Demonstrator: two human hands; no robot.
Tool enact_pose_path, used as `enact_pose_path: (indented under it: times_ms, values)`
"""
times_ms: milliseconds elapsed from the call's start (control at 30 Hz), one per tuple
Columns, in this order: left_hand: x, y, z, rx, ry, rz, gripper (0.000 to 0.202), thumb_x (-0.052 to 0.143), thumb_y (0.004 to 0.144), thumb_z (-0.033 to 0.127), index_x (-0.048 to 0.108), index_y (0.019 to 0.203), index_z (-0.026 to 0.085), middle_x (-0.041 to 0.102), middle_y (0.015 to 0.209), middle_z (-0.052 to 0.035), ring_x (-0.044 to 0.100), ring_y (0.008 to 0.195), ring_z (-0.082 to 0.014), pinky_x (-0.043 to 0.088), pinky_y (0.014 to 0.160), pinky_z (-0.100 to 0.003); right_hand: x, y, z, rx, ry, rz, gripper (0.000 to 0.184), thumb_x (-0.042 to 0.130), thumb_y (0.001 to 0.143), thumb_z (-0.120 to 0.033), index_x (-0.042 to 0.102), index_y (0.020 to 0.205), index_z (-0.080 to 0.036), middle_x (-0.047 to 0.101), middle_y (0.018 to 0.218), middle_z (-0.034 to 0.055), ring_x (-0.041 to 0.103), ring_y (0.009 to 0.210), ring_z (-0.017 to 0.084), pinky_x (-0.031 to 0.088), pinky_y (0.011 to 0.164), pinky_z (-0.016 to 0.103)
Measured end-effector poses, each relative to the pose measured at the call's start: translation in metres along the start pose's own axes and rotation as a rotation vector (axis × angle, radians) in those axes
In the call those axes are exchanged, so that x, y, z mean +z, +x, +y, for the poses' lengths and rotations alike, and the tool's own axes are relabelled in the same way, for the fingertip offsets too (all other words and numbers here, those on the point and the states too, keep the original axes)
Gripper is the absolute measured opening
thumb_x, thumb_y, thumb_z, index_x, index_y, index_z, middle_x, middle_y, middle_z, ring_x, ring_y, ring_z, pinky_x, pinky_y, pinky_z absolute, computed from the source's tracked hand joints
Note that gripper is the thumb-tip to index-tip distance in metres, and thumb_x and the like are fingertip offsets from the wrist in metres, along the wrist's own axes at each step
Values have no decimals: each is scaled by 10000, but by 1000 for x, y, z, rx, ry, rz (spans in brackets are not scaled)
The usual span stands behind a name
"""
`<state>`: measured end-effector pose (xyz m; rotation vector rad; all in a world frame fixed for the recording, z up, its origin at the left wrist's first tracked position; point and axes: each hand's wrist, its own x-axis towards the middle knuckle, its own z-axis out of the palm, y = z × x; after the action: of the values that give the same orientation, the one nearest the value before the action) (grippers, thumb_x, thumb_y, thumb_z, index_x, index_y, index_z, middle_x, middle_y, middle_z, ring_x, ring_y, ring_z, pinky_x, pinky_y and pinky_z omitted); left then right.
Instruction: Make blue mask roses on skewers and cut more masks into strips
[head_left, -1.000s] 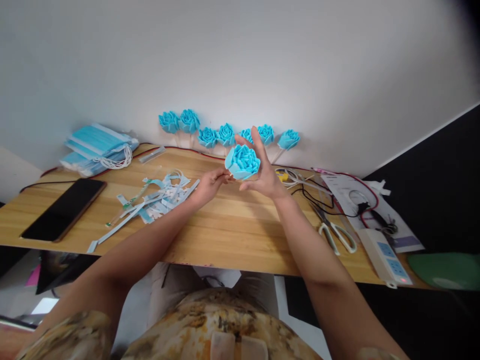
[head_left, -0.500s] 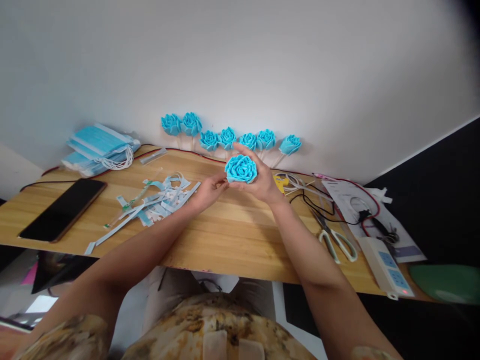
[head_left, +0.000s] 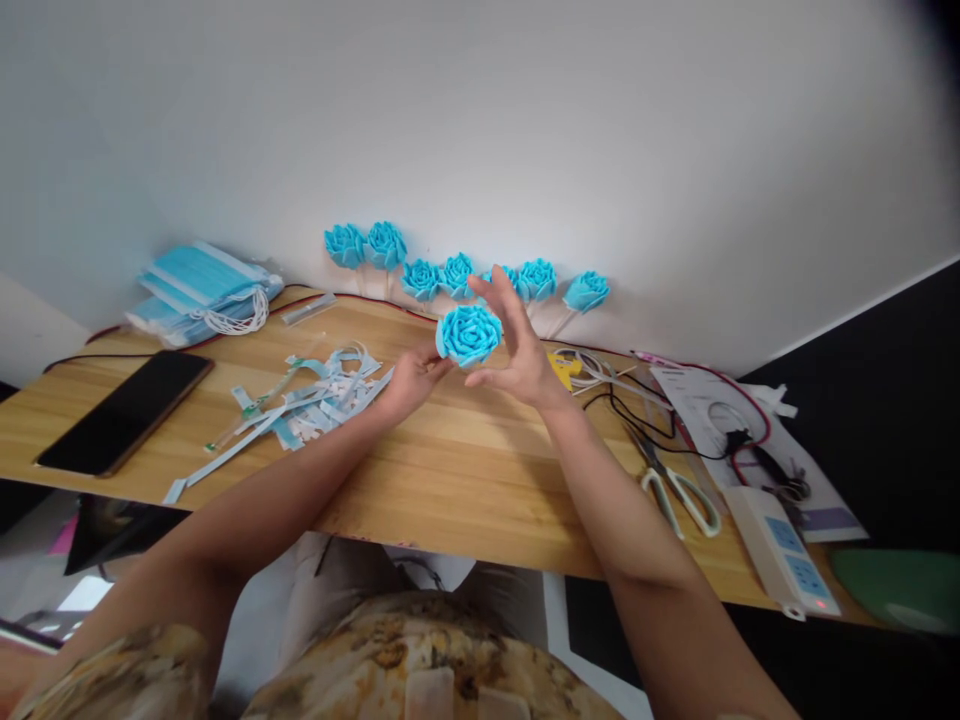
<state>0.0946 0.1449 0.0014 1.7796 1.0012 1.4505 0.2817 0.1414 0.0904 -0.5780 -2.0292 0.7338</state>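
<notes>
A blue handmade flower (head_left: 469, 336) with ruffled petals faces up over the middle of the wooden table (head_left: 450, 480). My left hand (head_left: 417, 380) is closed below and left of the bloom, its fingers pinched; the stem they seem to hold is hidden. To the right, my right hand (head_left: 517, 350) is open, its thumb and fingers spread apart around the side of the bloom. Behind my hands, several finished blue flowers (head_left: 386, 246) on thin pale sticks lean against the wall, one partly covered by my right fingers.
Blue face masks (head_left: 202, 290) are stacked at the back left, near a black phone (head_left: 127, 412) and cut strips (head_left: 322, 400). On the right lie a yellow glue gun (head_left: 564, 370), scissors (head_left: 679, 490), cables, papers (head_left: 701, 400) and a white power strip (head_left: 784, 555).
My right hand has opened and come away from the bloom, fingers now spread. The flower has shifted slightly left, staying with my left hand.
</notes>
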Motion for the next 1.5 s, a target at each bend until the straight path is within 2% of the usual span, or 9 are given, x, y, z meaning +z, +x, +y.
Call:
enact_pose_path:
  times_ms: [133,300,500,633,833,967,1067,1267,1500]
  values:
    - [-1,2,3,-51,4,15,400,669,873,546,773,857,161,783,848,-64,715,835,-245,578,757,-339,-1,1,0,52,-30,5,1318,798,607,-814,145,1657,-360,385,1673,86,260,1602,306,254,1299,549]
    - [1,1,6,-45,-8,11,481,655,856,637,754,809,168,768,802,-54,700,794,-236,562,730,-325,3,2,-7,53,-24,-4,1315,781,611,-831,154,1659,-345,399,1663,105,280,1592,335,276,1288,569]
    - [0,1,6,6,16,-11,459,640,889,599,758,815,162,762,790,-65,697,772,-231,554,697,-316,13,0,-11,24,-32,53,1274,796,661,-781,141,1660,-337,463,1615,112,351,1557,356,263,1291,604]
    - [1,1,5,26,22,-28,399,637,898,534,762,825,163,775,819,-67,703,776,-223,568,724,-321,18,-3,-11,79,-30,90,1174,788,746,-703,130,1657,-365,494,1592,84,385,1536,362,241,1297,639]
    - [3,0,7,4,15,-10,439,624,880,598,726,773,184,763,783,-65,690,733,-219,544,691,-316,22,-7,-6,62,-81,180,1026,719,833,-667,152,1649,-412,413,1649,34,384,1535,354,257,1296,635]
    - [0,1,7,9,5,-10,416,628,876,582,731,791,188,761,801,-52,690,784,-227,541,730,-318,16,-4,-6,47,-57,104,1188,777,745,-720,87,1658,-401,457,1618,61,376,1541,343,304,1279,601]
    - [-3,2,4,-16,33,-4,361,638,880,526,741,826,184,750,786,-35,675,760,-211,518,703,-298,8,-1,-8,28,-25,41,1331,820,644,-766,58,1663,-375,419,1644,84,327,1569,335,331,1267,564]
    - [-2,0,-1,49,0,-57,365,619,921,504,760,868,172,786,890,-76,717,837,-242,552,783,-338,4,0,-10,15,-23,-5,1360,811,613,-797,70,1667,-363,372,1673,101,299,1584,334,344,1254,554]
    - [-1,1,2,70,39,-128,299,611,933,441,744,844,187,770,852,-63,707,821,-231,559,790,-333,11,0,-12,58,-25,-17,1284,804,659,-772,128,1666,-352,586,1493,105,529,1422,360,412,1215,583]
